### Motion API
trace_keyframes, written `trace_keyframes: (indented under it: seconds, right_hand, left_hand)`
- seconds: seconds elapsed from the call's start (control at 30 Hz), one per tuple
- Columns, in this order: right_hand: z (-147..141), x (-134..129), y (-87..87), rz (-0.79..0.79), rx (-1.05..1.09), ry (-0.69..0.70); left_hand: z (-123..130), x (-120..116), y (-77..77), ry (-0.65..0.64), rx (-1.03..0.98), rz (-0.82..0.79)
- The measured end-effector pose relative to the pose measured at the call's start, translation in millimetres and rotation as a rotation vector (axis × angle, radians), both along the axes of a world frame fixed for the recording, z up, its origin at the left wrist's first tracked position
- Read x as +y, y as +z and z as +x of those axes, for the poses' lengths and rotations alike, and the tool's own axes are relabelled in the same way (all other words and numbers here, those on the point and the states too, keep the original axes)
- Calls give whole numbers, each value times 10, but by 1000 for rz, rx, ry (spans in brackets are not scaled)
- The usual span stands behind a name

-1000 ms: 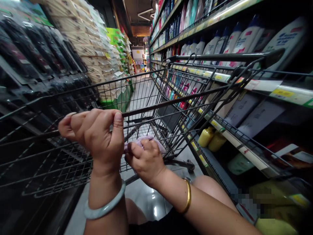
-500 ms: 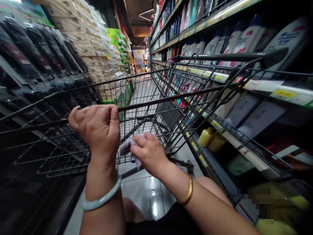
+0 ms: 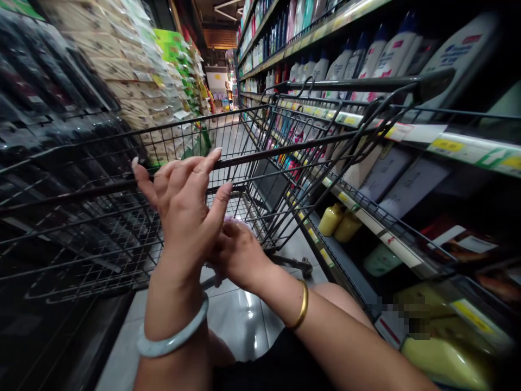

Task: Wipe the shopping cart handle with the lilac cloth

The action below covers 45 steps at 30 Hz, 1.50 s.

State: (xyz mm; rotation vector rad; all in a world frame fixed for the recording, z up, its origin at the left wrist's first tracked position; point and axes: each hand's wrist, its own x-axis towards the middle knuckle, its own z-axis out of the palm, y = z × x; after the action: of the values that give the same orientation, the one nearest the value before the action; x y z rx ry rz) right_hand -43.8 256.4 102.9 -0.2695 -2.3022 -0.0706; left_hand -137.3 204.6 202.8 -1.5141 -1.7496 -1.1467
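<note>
My left hand (image 3: 183, 203), with a pale green bangle on its wrist, is open with its fingers spread just at the dark bar (image 3: 277, 154) of a wire shopping cart (image 3: 260, 203). Its thumb sticks out to the right. Below and partly behind it, my right hand (image 3: 246, 258) is closed on a lilac cloth (image 3: 231, 219), of which only small edges show. A gold bangle (image 3: 303, 307) circles the right wrist. Whether the two hands touch is hidden where they overlap.
Shelves on the right carry white shampoo bottles (image 3: 393, 54), yellow bottles (image 3: 330, 219) and boxes (image 3: 419, 190). Stacked tan packs (image 3: 106, 60) and dark packaged goods (image 3: 36, 81) line the left side. Grey floor tiles (image 3: 240, 320) run under the cart and along the aisle.
My left hand has let go of the cart's bar and opened, shifting right toward the right hand. The right hand has drawn the cloth behind it. The view has shifted slightly right.
</note>
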Motion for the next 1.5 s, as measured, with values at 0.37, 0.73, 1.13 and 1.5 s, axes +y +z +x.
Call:
trace_keyframes:
  seconds: [0.37, 0.73, 1.13, 1.5]
  right_hand:
    - [378, 236, 313, -131, 258, -148]
    - [586, 357, 444, -98, 463, -194]
    - [592, 424, 458, -153, 429, -188]
    - [554, 410, 434, -174, 274, -170]
  left_hand:
    - [-96, 18, -23, 14, 44, 0]
    - [13, 75, -42, 63, -11, 50]
    - [5, 138, -92, 140, 97, 137]
    - [4, 146, -99, 125, 118, 173]
